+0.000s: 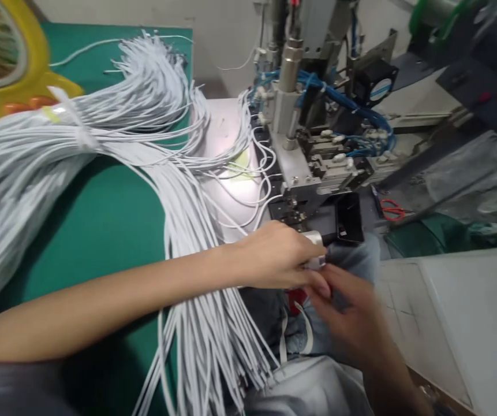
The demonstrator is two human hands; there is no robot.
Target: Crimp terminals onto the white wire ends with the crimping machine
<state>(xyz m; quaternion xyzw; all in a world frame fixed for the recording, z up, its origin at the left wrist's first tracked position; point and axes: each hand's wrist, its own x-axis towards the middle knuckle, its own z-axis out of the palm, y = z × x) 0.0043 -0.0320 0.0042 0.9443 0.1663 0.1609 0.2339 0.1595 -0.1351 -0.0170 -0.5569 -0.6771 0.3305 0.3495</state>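
Observation:
My left hand reaches across the white cables to the front of the machine, its fingers closed in a pinch. My right hand, blurred by motion, meets it from the lower right with its fingertips pressed together. A small pale piece shows between the fingers of both hands; its kind is too blurred to tell. Under my left forearm hangs a thick bundle of white cables, draped over the table edge. Several single cables lead to the machine's edge just behind my left hand.
A machine with metal cylinders and blue air tubes stands behind my hands. A small black bin and red-handled scissors are to its right. More tied cables lie on the green mat, beside a yellow fan-like object.

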